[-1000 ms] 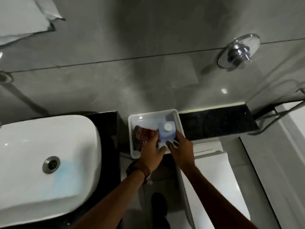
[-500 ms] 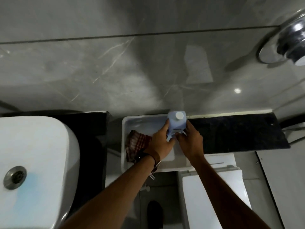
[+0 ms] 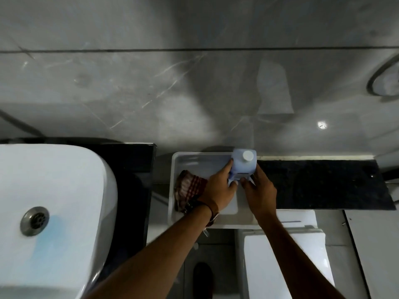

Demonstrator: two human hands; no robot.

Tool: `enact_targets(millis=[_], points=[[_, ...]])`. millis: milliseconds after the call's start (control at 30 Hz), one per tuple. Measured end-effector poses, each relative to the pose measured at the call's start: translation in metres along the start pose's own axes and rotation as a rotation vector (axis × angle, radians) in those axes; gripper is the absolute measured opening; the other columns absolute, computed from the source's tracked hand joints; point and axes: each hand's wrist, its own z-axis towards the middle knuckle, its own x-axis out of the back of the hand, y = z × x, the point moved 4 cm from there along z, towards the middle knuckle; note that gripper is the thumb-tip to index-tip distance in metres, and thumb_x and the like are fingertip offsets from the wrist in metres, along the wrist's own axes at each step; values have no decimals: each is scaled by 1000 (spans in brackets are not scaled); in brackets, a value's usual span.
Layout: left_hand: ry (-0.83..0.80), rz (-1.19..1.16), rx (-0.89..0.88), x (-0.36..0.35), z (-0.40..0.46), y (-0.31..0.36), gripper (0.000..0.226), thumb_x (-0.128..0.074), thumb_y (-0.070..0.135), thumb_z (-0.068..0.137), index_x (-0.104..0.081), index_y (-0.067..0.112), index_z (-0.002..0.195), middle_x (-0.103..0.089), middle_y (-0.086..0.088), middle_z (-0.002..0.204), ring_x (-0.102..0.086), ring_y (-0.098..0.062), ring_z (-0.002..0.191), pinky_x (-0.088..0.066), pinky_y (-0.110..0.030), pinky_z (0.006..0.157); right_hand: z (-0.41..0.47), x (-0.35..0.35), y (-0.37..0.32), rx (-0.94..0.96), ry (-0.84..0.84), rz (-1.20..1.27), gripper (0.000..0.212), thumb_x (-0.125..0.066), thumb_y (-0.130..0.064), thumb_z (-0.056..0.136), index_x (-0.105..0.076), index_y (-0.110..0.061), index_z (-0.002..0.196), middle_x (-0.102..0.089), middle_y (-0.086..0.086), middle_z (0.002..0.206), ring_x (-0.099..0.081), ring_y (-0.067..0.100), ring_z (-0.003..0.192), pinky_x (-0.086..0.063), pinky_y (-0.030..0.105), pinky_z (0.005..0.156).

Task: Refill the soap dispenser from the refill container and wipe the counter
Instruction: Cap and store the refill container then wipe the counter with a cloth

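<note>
While both arms reach up from the bottom of the frame, 2 hands grip 1 pale blue bottle (image 3: 244,166) with a white cap (image 3: 247,156), just right of centre. The left hand (image 3: 219,190) curls its fingers round the bottle's left side, thumb below. The right hand (image 3: 260,189) wraps the right side, fingers bent against it. The bottle stands upright at the back right corner of a white tub (image 3: 172,190), against the grey wall (image 3: 194,93). A checked red cloth (image 3: 187,187) lies in the tub's left part, touching the left wrist. A white sink (image 3: 54,201) fills the lower left, its drain (image 3: 34,221) showing. A black counter (image 3: 323,184) runs to the right, with a white toilet lid (image 3: 269,266) below it.
</note>
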Motion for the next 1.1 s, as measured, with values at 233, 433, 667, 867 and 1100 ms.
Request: enact_targets(millis=[233,433,667,867,1100], points=[[144,95,2,25,-32,-20,58,-54,36,98,-34,28,152,-60,-3,137,-63,-16,118,-54,-19,90,-39,-12,4,-64,151,-72,35,-67,-13,96,-59,-29,127,-70,-2,118,-68,11,106,-59,29,88],[321,381,246,48,-95,-91,77,-54,24,95,-12,19,159,-10,-8,168,-13,-31,155,-26,-52,123,-72,-92,-21,227,-408,-415,56,-68,-48,94,-52,-28,144,-59,5,144,-58,24,131,-53,40,107],[267,41,262,43,-112,-118,78,-50,23,101,0,17,161,-2,-4,170,-7,-21,156,-19,-40,127,-69,-143,-31,240,-475,-755,69,-69,-49,92,-41,-30,152,-37,9,156,-42,36,141,-53,51,106],[328,12,175,62,-140,-103,67,-43,6,102,-10,13,160,-8,0,169,-12,-13,156,-15,-19,124,-57,-119,-63,281,-427,-510,24,-60,-18,100,-69,-18,123,-73,6,111,-70,24,99,-59,44,91],[586,-65,119,101,-257,-93,54,-40,12,106,-26,15,158,-23,6,165,-20,-2,152,-20,-21,124,-167,-88,-129,350,-510,-114,22,-70,-11,97,-68,-28,111,-64,-24,89,-61,-22,90,-45,-2,80]])
